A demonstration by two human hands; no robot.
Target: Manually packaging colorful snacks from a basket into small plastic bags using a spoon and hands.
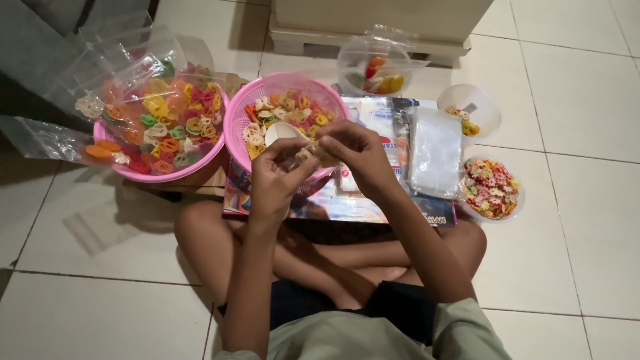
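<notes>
Pale floor tiles (587, 220) carry everything; the person sits cross-legged on them, seen from above. Both hands meet over the near edge of a pink basket (248, 110). Between them is a small clear bag (305, 155), its mouth pinched by the left hand (277, 177) from one side and the right hand (353, 150) from the other, fingers curled in, thumbs close together. What the bag holds is mostly hidden by the fingers; a few pale pieces seem to show. Just behind the thumbs a white scoop (283, 131) lies in the basket on a heap of coloured ring-shaped crackers (293, 107).

To handle the bag well, I judge the hands should stay above the basket so any piece that slips falls back in, with the two lips lined up evenly before pressing and the crackers kept below the mouth so none gets crushed.

Left of that basket stands a second pink basket (157, 175), fuller, with loose clear bags (100, 63) draped over it. Under the near basket lies a printed sheet (347, 203). On its right rests a stack of empty bags (433, 153). Beyond that sit three clear tubs: one with flower-shaped bits (492, 189), one nearly empty (470, 110), and one farther back (377, 67) with a few red and yellow pieces, near a cream cabinet (380, 20).
</notes>
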